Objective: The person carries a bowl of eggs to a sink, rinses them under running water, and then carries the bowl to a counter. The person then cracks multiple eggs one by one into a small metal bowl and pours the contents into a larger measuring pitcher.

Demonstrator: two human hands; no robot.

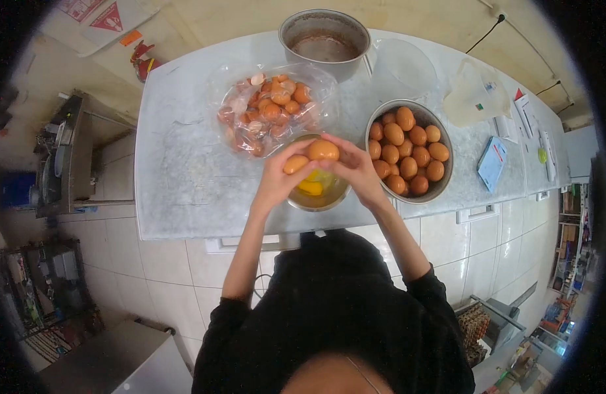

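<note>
Both my hands are over a small metal bowl (318, 207) at the table's front. A brown egg (295, 164) sits in the grip of my left hand (274, 181). Between the fingertips of my left and my right hand (360, 172) is a second brown egg (323, 149); whether its shell is cracked I cannot tell. Below my fingers, yellow egg yolk (310, 187) and clear egg white show in the bowl. Beyond my left hand a clear plastic bag (224, 91) holds broken eggshells (271, 111). To the right of my right hand stands a round metal pan (450, 175) full of whole brown eggs (408, 167).
An empty round metal pan (324, 58) stands at the back, beside a translucent plastic container (404, 69). Farther right are a translucent jug (475, 98) and a light-blue packet (492, 163). A fire extinguisher (144, 66) is past the table's left corner.
</note>
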